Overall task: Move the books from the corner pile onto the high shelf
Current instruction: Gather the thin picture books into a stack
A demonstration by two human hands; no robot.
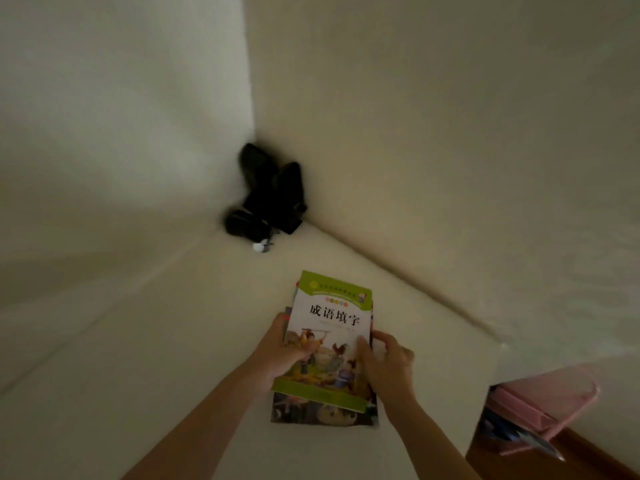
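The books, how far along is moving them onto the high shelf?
Done: nothing visibly finished. In hand: the left hand and right hand hold a stack of books, green-covered one on top, over a cream surface. Left: letting go; whether more books wait cannot be seen.

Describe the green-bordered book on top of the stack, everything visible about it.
The green-bordered book is a thin glossy paperback with a white panel, black Chinese title characters and a colourful cartoon of figures below. It lies face up, topmost on a small stack of books, slightly askew so a lower cover shows at the near edge. The stack sits on a cream shelf surface. The left hand grips its left edge, thumb on the cover; the right hand holds the right edge.
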